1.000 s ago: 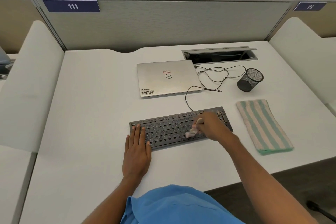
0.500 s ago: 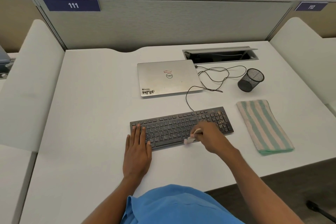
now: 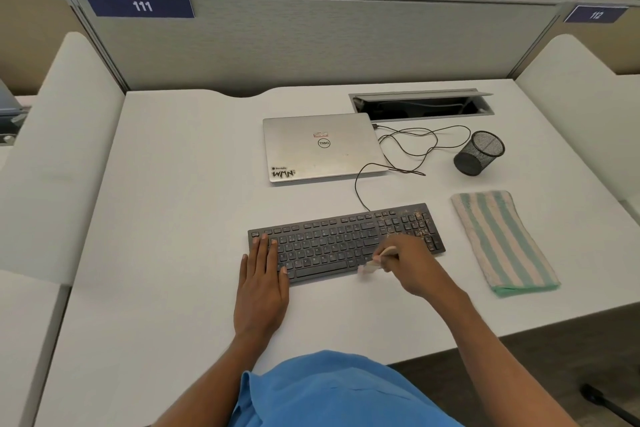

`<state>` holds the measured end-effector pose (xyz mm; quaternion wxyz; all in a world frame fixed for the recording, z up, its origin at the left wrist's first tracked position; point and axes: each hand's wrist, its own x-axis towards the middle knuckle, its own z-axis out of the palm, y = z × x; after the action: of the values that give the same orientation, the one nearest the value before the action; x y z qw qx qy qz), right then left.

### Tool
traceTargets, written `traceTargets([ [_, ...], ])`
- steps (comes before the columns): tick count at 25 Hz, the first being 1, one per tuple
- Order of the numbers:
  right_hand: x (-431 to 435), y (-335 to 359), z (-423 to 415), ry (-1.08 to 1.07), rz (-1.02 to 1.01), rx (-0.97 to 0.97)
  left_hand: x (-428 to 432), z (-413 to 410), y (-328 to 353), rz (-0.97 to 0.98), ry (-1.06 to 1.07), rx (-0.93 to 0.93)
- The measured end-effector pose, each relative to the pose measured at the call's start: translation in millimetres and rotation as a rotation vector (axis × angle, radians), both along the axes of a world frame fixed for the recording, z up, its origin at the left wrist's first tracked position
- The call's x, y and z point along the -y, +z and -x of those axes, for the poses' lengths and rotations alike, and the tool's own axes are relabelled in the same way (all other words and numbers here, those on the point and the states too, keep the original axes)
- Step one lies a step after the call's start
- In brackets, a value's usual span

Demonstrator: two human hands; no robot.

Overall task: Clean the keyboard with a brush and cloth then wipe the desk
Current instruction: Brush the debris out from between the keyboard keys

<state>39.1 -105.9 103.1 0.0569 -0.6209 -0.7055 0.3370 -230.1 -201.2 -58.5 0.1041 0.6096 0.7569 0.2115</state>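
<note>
A dark keyboard [image 3: 339, 239] lies across the middle of the white desk [image 3: 173, 218], with brownish specks on its number pad at the right end. My left hand [image 3: 261, 282] lies flat with straight fingers on the keyboard's left end. My right hand [image 3: 412, 265] grips a small brush [image 3: 375, 262] with a pale handle; its bristles touch the keyboard's front edge right of centre. A folded cloth [image 3: 502, 241] with green and cream stripes lies on the desk to the right of the keyboard.
A closed silver laptop [image 3: 322, 147] sits behind the keyboard, with thin black cables [image 3: 408, 146] looping beside it. A black mesh cup [image 3: 479, 152] stands at the back right. An open cable hatch [image 3: 420, 104] and a grey partition [image 3: 311, 42] lie beyond.
My right hand has drawn the brush from the keyboard's middle rows down to its front edge. My left hand has stayed in place.
</note>
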Motion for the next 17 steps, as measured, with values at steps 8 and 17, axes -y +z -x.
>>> traceTargets([
  [8, -20, 14, -20, -0.096, -0.094, 0.094, 0, 0, -2, -0.003, 0.000, -0.005],
  [17, -46, 12, 19, 0.050, -0.055, 0.098, 0, -1, 0, -0.007, -0.002, -0.003],
])
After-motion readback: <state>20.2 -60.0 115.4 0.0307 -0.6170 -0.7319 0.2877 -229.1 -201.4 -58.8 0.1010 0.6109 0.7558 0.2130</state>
